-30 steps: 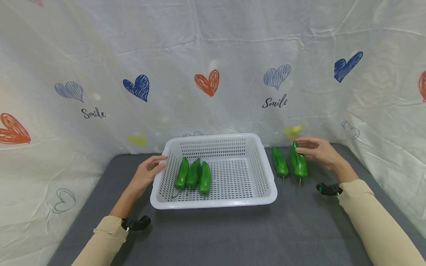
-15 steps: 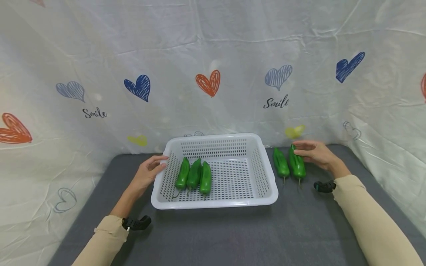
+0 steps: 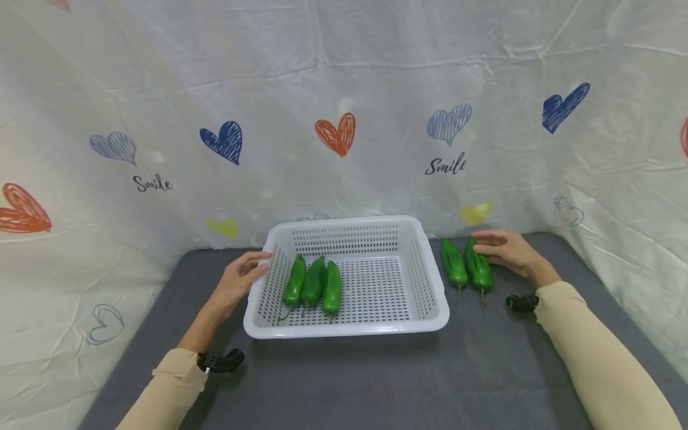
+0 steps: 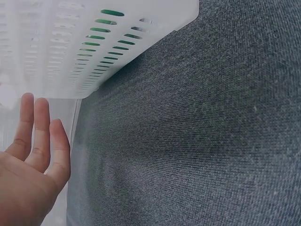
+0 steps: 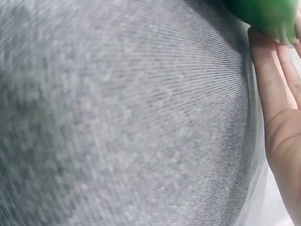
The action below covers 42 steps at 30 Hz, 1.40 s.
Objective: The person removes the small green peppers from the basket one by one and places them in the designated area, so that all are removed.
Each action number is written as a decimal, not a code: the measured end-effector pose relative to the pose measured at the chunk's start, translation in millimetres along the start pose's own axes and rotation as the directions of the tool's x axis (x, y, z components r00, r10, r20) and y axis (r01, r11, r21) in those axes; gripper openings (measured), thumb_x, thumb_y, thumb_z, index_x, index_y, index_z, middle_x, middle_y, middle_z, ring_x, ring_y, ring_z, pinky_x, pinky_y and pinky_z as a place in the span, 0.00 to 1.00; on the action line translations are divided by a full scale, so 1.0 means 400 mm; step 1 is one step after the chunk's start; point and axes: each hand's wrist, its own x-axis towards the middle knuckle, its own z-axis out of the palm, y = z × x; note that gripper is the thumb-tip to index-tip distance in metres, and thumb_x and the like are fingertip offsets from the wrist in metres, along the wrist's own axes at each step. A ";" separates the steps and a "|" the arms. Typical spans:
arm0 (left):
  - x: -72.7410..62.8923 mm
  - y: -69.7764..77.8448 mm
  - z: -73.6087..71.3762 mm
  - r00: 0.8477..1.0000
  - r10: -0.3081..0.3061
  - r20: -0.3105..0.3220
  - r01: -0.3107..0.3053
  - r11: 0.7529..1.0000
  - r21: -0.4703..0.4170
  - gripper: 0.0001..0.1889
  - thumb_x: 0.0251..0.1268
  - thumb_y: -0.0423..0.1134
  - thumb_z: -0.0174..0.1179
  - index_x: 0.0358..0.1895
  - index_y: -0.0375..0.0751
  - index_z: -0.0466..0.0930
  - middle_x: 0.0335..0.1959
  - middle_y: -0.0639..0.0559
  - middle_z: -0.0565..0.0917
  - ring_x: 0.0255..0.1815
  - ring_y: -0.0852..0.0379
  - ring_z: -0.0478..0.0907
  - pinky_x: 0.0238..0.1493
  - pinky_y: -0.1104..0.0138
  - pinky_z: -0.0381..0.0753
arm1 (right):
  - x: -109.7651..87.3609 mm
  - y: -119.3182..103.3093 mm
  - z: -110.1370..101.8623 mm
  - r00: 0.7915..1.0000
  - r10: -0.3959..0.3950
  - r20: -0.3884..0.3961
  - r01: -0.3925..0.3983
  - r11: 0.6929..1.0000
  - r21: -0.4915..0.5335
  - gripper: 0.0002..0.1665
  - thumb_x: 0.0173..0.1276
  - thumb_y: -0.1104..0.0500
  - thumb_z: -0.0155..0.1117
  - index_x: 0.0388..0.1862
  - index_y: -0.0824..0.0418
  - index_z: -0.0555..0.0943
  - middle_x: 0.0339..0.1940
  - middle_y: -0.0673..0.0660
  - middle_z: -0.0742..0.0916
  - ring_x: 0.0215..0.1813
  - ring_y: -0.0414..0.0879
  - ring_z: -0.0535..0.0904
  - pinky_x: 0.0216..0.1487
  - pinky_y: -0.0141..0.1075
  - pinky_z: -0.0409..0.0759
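Observation:
Three long green peppers (image 3: 313, 283) lie side by side in the left half of a white slotted plastic basket (image 3: 344, 328). My left hand (image 3: 240, 279) is at the basket's left rim; in the left wrist view its fingers (image 4: 41, 134) reach nearly straight to the side wall. To the right of the basket, my right hand (image 3: 510, 254) pinches the tip of another green pepper (image 3: 478, 267) between thumb and fingers. That pepper points its stem toward me, close beside a fifth-wheel match, a similar pepper (image 3: 454, 264). The right wrist view shows only part of the held pepper (image 5: 268, 16).
A dark grey cloth covers the table (image 3: 344, 382). Behind it hangs a pale curtain (image 3: 376, 179) printed with hearts and the word Smile, close to the basket's back rim. Black bands (image 3: 220, 361) are on both wrists.
My right hand has moved slightly left and toward me, bringing its pepper down beside the neighbouring one. The left hand and the basket have stayed in place.

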 end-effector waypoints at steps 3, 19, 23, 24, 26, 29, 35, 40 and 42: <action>0.000 -0.001 0.000 1.000 0.001 0.006 -0.001 1.000 -0.012 0.23 0.77 0.44 0.60 0.68 0.37 0.73 0.58 0.33 0.76 0.48 0.51 0.81 0.42 0.60 0.83 | 0.000 0.002 0.003 1.000 -0.006 -0.002 0.006 1.000 -0.003 0.39 0.73 0.56 0.69 0.75 0.72 0.66 0.60 0.54 0.82 0.53 0.35 0.81 0.51 0.36 0.81; 0.000 -0.001 -0.001 1.000 0.007 0.014 -0.007 0.999 -0.041 0.23 0.78 0.43 0.59 0.68 0.36 0.72 0.59 0.33 0.76 0.48 0.53 0.81 0.42 0.60 0.83 | -0.004 -0.009 0.013 0.999 -0.033 -0.030 0.030 0.995 -0.090 0.36 0.71 0.56 0.71 0.70 0.74 0.71 0.66 0.71 0.78 0.50 0.34 0.81 0.49 0.35 0.82; 0.001 -0.001 0.000 1.000 0.005 0.011 -0.004 0.999 -0.046 0.23 0.78 0.44 0.59 0.68 0.36 0.72 0.59 0.33 0.76 0.48 0.52 0.82 0.41 0.60 0.84 | -0.008 -0.011 0.008 0.999 -0.042 -0.019 0.040 0.995 -0.088 0.36 0.72 0.58 0.70 0.70 0.75 0.70 0.67 0.75 0.75 0.50 0.33 0.81 0.50 0.36 0.81; 0.001 -0.001 0.000 1.000 0.004 0.011 -0.004 0.999 -0.047 0.23 0.78 0.44 0.59 0.68 0.36 0.72 0.59 0.33 0.76 0.47 0.53 0.82 0.41 0.60 0.84 | -0.009 -0.011 0.006 0.999 -0.041 -0.015 0.040 0.996 -0.085 0.36 0.72 0.58 0.70 0.70 0.76 0.70 0.68 0.75 0.74 0.50 0.33 0.81 0.51 0.36 0.81; 0.001 -0.001 0.000 1.000 0.004 0.010 -0.004 0.999 -0.044 0.23 0.78 0.44 0.59 0.68 0.36 0.72 0.59 0.33 0.76 0.47 0.52 0.82 0.41 0.60 0.84 | -0.010 -0.010 0.004 0.999 -0.040 -0.013 0.039 0.995 -0.095 0.36 0.72 0.58 0.70 0.71 0.76 0.69 0.68 0.75 0.74 0.50 0.33 0.81 0.52 0.37 0.81; 0.002 -0.001 0.000 1.000 0.005 0.009 -0.005 0.999 -0.037 0.23 0.78 0.44 0.59 0.68 0.36 0.72 0.60 0.32 0.76 0.47 0.52 0.82 0.41 0.60 0.84 | -0.014 -0.012 0.001 0.999 -0.033 -0.002 0.033 0.993 -0.109 0.38 0.74 0.56 0.68 0.73 0.75 0.66 0.69 0.75 0.73 0.51 0.31 0.80 0.54 0.39 0.80; 0.002 -0.001 0.000 1.000 0.008 0.010 -0.008 0.999 -0.032 0.23 0.78 0.44 0.59 0.69 0.37 0.71 0.60 0.32 0.75 0.48 0.52 0.82 0.42 0.60 0.84 | -0.032 -0.036 0.006 0.999 -0.027 0.019 0.029 0.995 -0.097 0.42 0.75 0.53 0.67 0.76 0.74 0.61 0.70 0.76 0.71 0.52 0.31 0.79 0.57 0.45 0.79; 0.000 -0.001 0.001 1.000 0.007 0.005 -0.007 1.000 -0.026 0.24 0.78 0.44 0.59 0.69 0.36 0.71 0.60 0.32 0.75 0.47 0.53 0.82 0.42 0.61 0.84 | -0.044 -0.049 0.009 1.000 -0.022 0.003 0.022 0.995 -0.097 0.43 0.75 0.51 0.66 0.77 0.73 0.60 0.71 0.75 0.70 0.53 0.33 0.78 0.59 0.46 0.77; -0.001 -0.001 0.002 1.000 0.005 0.004 -0.005 1.000 -0.029 0.24 0.78 0.44 0.59 0.69 0.36 0.71 0.60 0.32 0.75 0.47 0.53 0.82 0.41 0.61 0.84 | -0.049 -0.052 0.008 1.000 -0.021 -0.013 0.020 0.995 -0.094 0.44 0.74 0.50 0.67 0.77 0.72 0.61 0.72 0.74 0.70 0.53 0.33 0.78 0.59 0.46 0.77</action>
